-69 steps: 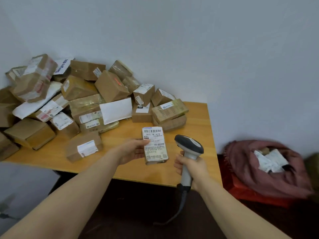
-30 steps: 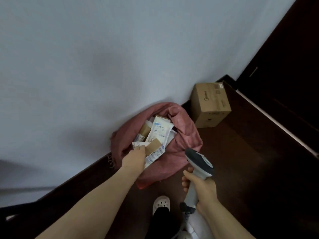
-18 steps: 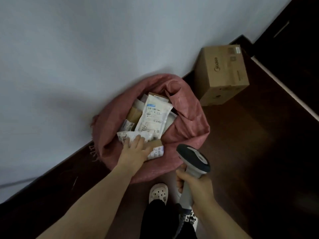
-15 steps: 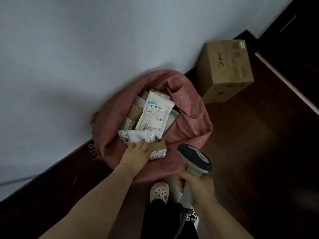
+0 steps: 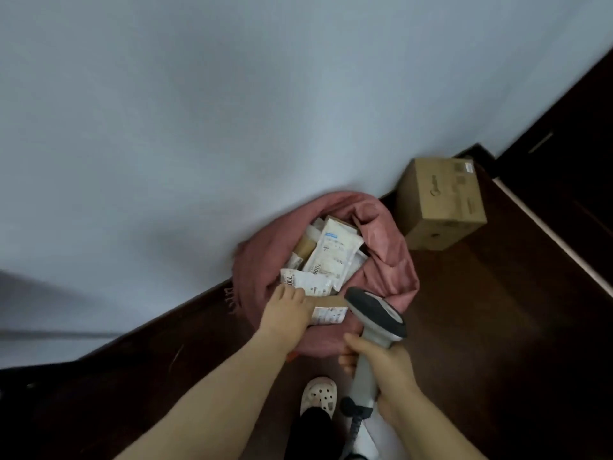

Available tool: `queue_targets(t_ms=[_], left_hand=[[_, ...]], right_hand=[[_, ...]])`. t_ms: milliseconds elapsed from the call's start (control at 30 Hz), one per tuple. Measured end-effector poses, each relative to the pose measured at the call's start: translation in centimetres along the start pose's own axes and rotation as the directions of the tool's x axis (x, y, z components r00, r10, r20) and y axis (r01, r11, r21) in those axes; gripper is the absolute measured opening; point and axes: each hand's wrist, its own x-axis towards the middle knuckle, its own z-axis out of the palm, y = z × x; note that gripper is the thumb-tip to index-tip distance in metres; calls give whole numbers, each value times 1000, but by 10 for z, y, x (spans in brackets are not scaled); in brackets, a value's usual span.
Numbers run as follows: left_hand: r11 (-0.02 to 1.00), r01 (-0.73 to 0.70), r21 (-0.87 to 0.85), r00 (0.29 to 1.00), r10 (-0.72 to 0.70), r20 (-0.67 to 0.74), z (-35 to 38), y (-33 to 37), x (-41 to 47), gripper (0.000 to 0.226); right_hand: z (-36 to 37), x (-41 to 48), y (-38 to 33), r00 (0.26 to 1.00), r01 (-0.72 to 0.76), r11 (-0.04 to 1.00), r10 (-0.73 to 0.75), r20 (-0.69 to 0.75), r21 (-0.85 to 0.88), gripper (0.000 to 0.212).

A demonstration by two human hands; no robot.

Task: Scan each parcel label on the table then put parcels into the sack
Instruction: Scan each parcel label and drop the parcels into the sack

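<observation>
**The small parcel has now arrived in the sack**

A little more than two seconds ago you held the small brown cardboard parcel with the white label (image 5: 329, 314) above the tabletop, its label turned to the scanner. Since then you have turned away from the tabletop, which is not in view any more. The parcel now lies inside the mouth of the pink woven sack (image 5: 389, 260), at the rim nearest to you. It rests on the crumpled white plastic mailer bags (image 5: 331, 254) that already fill the sack.

Your left hand (image 5: 288, 314) lies on top of the parcel. Its fingers (image 5: 293, 293) look nearly straight and reach onto the mailer behind it. They do not seem to be curled around the parcel, but the thumb is hidden. In the last half second this hand has hardly moved, so I judge that the parcel is set down and only the letting go is left.

Your right hand (image 5: 386, 366) still grips the handle of the grey handheld barcode scanner (image 5: 376, 322) with closed fingers. The scanner head hangs over the near rim of the sack.

For the task, this means one more parcel is finished. The pile on the tabletop was still large, so many rounds remain. I think you should lift the left hand straight up, so that the parcel does not slide over the rim to the dark wooden floor (image 5: 497, 327).
</observation>
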Motion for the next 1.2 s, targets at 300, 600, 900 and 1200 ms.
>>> queue_targets(t_ms=[300,600,900,1200], left_hand=[[896,372,-242,906,-407,-117,-55,-14,-238,60],[584,680,-444,638,-769,-35,-15,-36,-496,58],[238,790,-565,366,-922,124,76,-108,-702,66],[-25,838,-545,201,-915,351,195,-203,-881,73]], right_hand=[[23,-161,66,951,153,982,-116,285,-109,9],[90,-322,181,774,297,898,-27,633,-325,11],[202,-449,282,621,381,827,102,777,-413,4],[348,-523,427,629,298,829,203,751,-474,5]])
